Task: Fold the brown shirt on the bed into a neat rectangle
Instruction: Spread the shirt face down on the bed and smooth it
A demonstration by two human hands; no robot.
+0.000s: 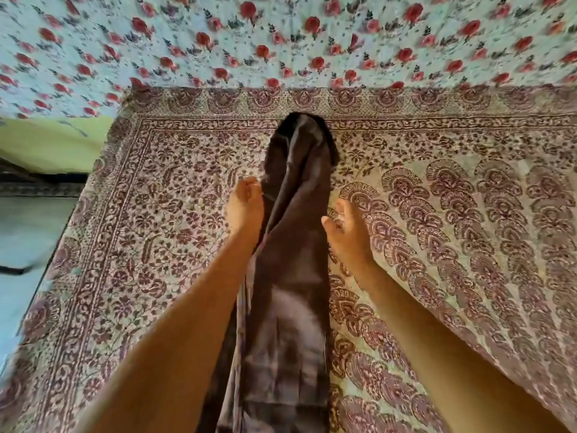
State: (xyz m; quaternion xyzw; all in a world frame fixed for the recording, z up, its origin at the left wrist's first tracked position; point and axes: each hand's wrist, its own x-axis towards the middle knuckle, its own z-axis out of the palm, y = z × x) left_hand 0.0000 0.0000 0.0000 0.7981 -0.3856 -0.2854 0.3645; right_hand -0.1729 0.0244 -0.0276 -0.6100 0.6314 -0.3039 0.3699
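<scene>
Currently your left hand (pixel 245 207) is pinching the narrow brown cloth shirt (pixel 293 276), right hand (pixel 346 229) relaxed; one-sided tugging is risking a skew.

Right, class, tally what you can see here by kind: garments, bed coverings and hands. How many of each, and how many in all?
Garments: 1 (brown shirt)
Bed coverings: 2 (maroon bedspread, rose-print sheet)
Hands: 2 (left hand, right hand)
Total: 5
</scene>
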